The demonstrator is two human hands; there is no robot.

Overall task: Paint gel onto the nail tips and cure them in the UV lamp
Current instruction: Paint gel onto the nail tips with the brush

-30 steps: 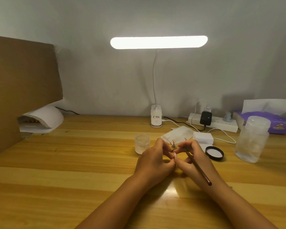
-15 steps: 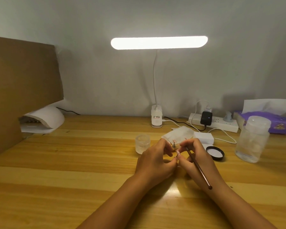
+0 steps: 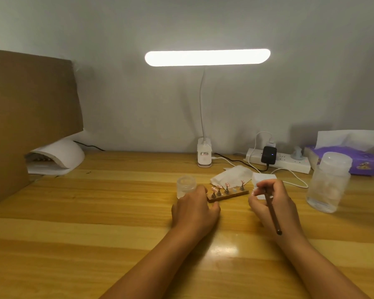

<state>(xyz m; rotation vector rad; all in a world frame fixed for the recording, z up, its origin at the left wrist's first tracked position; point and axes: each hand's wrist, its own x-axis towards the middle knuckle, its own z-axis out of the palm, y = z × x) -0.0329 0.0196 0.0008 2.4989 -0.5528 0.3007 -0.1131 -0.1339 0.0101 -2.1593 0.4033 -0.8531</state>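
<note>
nail tips point(image 3: 226, 184) are standing on a wooden strip point(image 3: 235, 194), left hand point(image 3: 194, 210) fingers pinching its end steady, right hand point(image 3: 272, 201) fingers gripping the brush point(image 3: 273, 214) to paint.

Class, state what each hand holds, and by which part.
Right hand grips the brush near its front end, handle tail free. Left hand pinches the nail-tip stand by its left end.
</note>
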